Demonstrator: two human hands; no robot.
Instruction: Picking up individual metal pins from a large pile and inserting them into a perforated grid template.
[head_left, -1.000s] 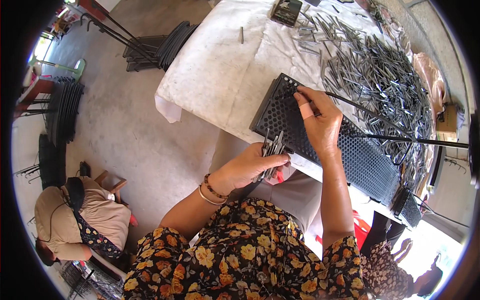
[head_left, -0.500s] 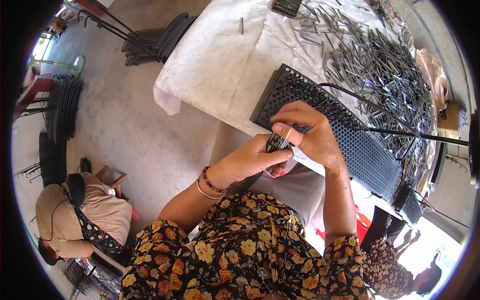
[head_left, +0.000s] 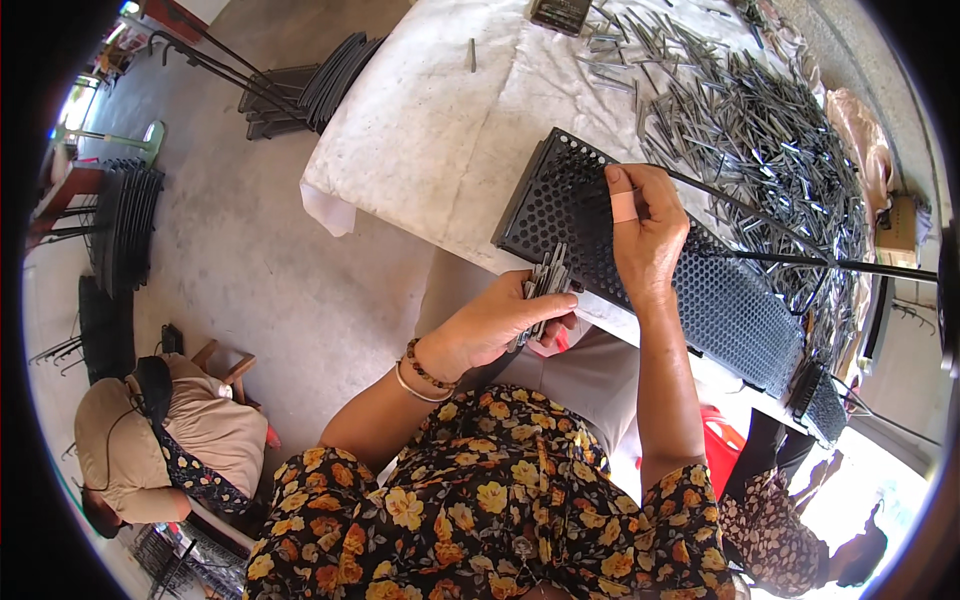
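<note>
My left hand (head_left: 490, 325) curls snugly round a bundle of thin grey strips (head_left: 548, 272). Beside it, on the table (head_left: 430, 150) edge, lies a perforated black panel (head_left: 730, 320). My right hand (head_left: 650, 232) pinches over it, fingertip contents hidden. Far right, a cardboard box (head_left: 897, 228) bears unreadably small marks.

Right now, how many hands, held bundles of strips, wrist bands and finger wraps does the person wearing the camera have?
Hands: 2 (left hand, right hand)
Strip bundle: 1
Wrist bands: 2 (beaded bracelet, pale bangle)
Finger wrap: 1
Total: 6
</note>
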